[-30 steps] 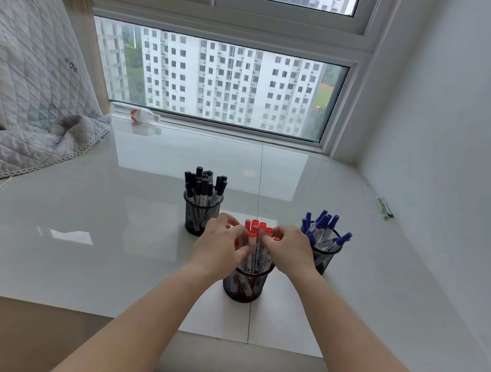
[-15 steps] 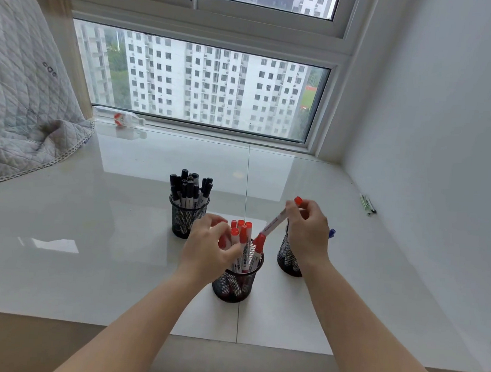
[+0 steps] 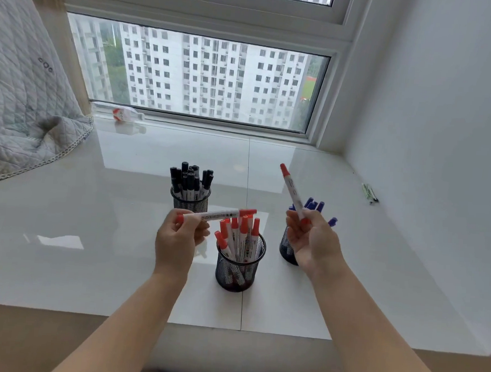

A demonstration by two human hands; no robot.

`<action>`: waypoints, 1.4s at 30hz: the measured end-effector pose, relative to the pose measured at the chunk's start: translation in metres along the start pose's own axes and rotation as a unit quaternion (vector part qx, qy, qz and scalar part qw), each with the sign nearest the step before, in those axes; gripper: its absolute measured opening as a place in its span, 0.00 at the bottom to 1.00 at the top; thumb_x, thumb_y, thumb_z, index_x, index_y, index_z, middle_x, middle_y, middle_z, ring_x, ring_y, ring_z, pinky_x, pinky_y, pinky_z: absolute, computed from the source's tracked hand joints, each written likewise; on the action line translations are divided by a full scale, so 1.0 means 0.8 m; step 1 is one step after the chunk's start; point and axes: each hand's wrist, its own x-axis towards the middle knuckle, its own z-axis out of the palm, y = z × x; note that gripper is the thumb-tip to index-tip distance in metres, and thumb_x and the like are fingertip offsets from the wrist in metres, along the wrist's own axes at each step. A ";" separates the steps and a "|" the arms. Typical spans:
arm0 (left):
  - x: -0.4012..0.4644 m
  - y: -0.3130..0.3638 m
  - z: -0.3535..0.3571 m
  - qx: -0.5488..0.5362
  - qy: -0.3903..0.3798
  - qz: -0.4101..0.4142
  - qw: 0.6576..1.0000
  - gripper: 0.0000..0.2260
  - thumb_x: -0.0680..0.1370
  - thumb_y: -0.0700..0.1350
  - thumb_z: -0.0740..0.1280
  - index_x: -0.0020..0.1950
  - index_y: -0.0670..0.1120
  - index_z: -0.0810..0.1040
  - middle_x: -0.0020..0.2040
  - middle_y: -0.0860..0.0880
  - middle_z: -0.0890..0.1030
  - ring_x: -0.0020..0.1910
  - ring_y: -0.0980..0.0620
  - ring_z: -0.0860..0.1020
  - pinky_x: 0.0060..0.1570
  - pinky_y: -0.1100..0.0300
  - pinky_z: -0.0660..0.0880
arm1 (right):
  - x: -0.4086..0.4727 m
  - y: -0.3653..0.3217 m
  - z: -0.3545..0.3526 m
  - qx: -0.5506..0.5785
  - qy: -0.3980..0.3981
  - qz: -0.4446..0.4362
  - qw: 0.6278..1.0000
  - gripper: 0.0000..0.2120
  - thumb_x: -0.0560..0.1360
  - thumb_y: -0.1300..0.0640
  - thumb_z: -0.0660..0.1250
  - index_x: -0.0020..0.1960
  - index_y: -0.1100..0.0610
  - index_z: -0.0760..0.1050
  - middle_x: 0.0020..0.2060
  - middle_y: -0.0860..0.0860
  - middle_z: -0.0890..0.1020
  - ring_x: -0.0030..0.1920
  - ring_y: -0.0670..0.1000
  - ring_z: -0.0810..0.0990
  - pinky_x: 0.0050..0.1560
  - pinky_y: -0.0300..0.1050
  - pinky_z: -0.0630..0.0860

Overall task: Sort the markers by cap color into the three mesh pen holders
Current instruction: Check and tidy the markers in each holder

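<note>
Here, in the head view, three black mesh pen holders stand on a glossy white sill (image 3: pixel 106 205) beneath a window (image 3: pixel 199 75). The far holder (image 3: pixel 190 203) contains black-capped markers (image 3: pixel 191 179), standing upright and packed close. The near, central holder (image 3: pixel 240 265) contains red-capped markers (image 3: pixel 239 232), caps up and leaning slightly in different directions. The right-hand holder (image 3: pixel 286 251) is partly hidden behind the right hand; blue-capped markers (image 3: pixel 314 205) rise from it.

The left hand (image 3: pixel 178 239) is raised just left of the central holder, its fingers curled round the tail end of a red-capped marker (image 3: pixel 222 214). This marker lies nearly level, its cap pointing right and hanging above the caps in the central holder, apart from them. The right hand (image 3: pixel 313 243) is raised in front of the right-hand holder, thumb and fingers pinching the lower end of a second red-capped marker (image 3: pixel 292 190). That marker stands steeply, tilted to the left, cap uppermost, clear of every holder. Both forearms enter from the lower edge of the frame.

Other items: a quilted grey blanket (image 3: pixel 21 97) drapes over the sill at far left; a clear plastic bottle (image 3: pixel 118 112) with a red label lies on its side by the window frame; a small green-and-white object (image 3: pixel 369 192), too small to identify, lies near the white wall (image 3: pixel 447 112) at right. Apartment blocks show through the glass.
</note>
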 end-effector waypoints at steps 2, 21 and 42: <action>-0.004 0.001 -0.003 -0.049 -0.017 -0.056 0.997 0.06 0.77 0.39 0.61 0.40 0.46 0.73 0.30 0.52 0.82 0.30 0.58 0.80 0.36 0.63 0.74 | -0.002 0.006 -0.001 -0.013 -0.040 0.053 0.998 0.03 0.76 0.61 0.61 0.45 0.59 0.73 0.31 0.50 0.83 0.30 0.44 0.80 0.28 0.36 0.75; -0.009 0.000 0.008 -0.202 -0.143 -0.155 0.956 0.07 0.80 0.36 0.56 0.52 0.43 0.72 0.47 0.46 0.84 0.45 0.53 0.83 0.46 0.58 0.79 | 0.007 0.065 -0.001 -0.524 -0.089 -0.228 0.816 0.09 0.71 0.58 0.70 0.44 0.50 0.71 0.33 0.42 0.77 0.35 0.39 0.77 0.35 0.29 0.70; -0.004 -0.004 0.021 0.297 -0.081 0.170 0.936 0.06 0.75 0.45 0.67 0.46 0.46 0.70 0.29 0.66 0.78 0.30 0.69 0.77 0.28 0.77 0.67 | 0.005 0.086 -0.013 -0.615 -0.073 -0.385 0.684 0.10 0.74 0.61 0.64 0.55 0.57 0.75 0.47 0.50 0.79 0.50 0.51 0.73 0.49 0.37 0.65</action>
